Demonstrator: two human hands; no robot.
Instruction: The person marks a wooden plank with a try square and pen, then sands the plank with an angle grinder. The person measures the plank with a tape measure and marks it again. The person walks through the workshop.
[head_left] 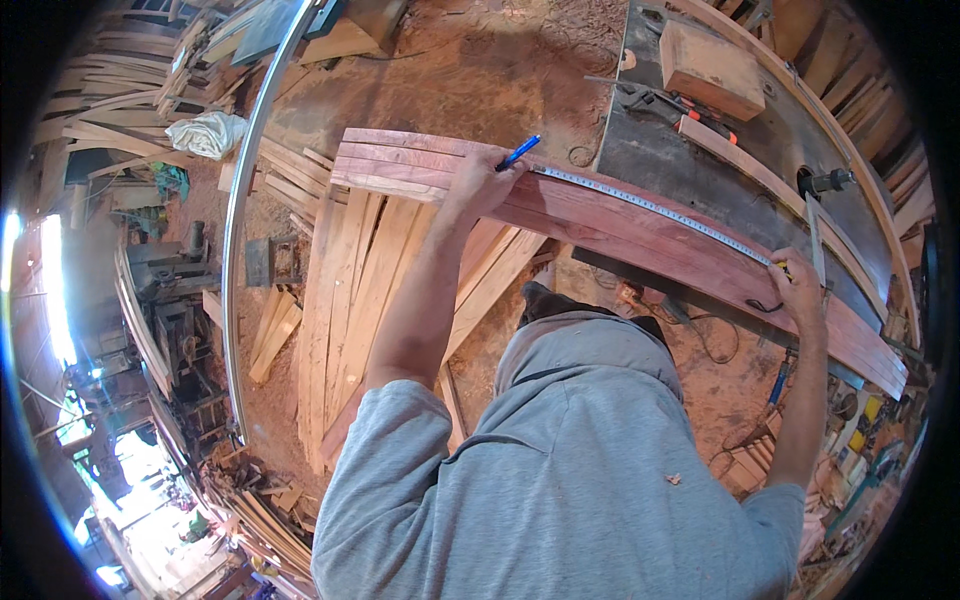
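Several reddish boards (620,238) lie side by side, running from the upper left to the lower right in front of me. A tape measure's blade (650,206) is drawn out straight along them, near their far edge. My left hand (484,182) is closed on a blue pen (519,152) and rests on the boards at the blade's left end. At the other end my right hand (799,288) is closed around the tape measure's case, of which only a bit of yellow shows. A dark strap loop hangs beside that hand, over the boards.
A dark machine table (690,165) stands beyond the boards, bearing a wooden block (710,70) and a curved wood strip (750,165). Long planks (340,300) are stacked at left. A metal rail (236,240) runs along the left. Sawdust covers the floor (450,70).
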